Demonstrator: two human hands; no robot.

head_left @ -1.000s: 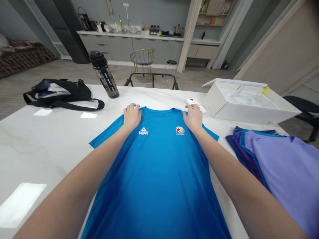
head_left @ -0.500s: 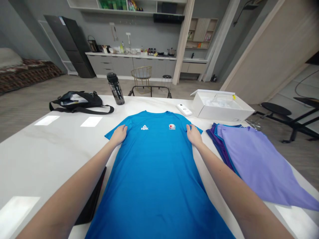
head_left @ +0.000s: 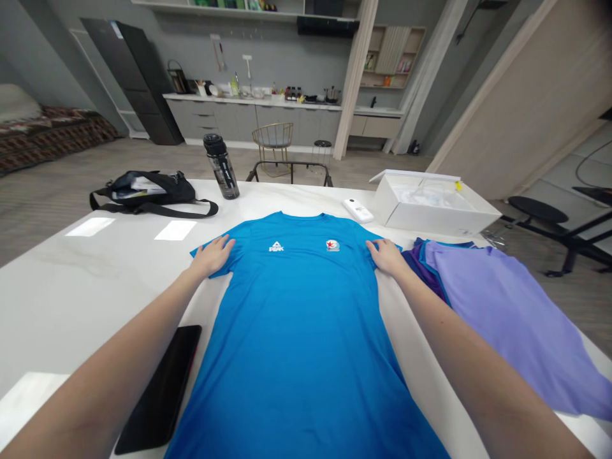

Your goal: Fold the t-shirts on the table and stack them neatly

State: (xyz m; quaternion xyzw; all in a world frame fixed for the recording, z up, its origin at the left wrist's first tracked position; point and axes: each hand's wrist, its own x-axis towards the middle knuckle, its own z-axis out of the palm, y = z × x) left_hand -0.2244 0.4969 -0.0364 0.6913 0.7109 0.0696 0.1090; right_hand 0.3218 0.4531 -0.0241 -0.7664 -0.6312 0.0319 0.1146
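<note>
A blue short-sleeved T-shirt [head_left: 301, 319] lies front up before me, its collar away from me. It bears a white PEAK logo on one side of the chest and a small round red-star emblem on the other. My left hand [head_left: 213, 256] rests on the left sleeve, its fingers stretched out over the fabric. On the right sleeve lies my right hand [head_left: 387, 256], fingers extended and touching the cloth. The shirt's hem runs out of view at the bottom. Partly under my left forearm is a black tablet-like device [head_left: 165, 382].
A pile of folded shirts, lavender on top [head_left: 507, 306], lies at the right. Behind it stands an open white box [head_left: 430, 217], with a small white device [head_left: 357, 210] beside it. A black bottle [head_left: 222, 169] and a black bag [head_left: 148, 191] are at the white table's [head_left: 95, 280] far left.
Both hands have moved outward along the sleeves, the left one leftward and the right one rightward. The sleeves are spread wider, and more of the black device shows.
</note>
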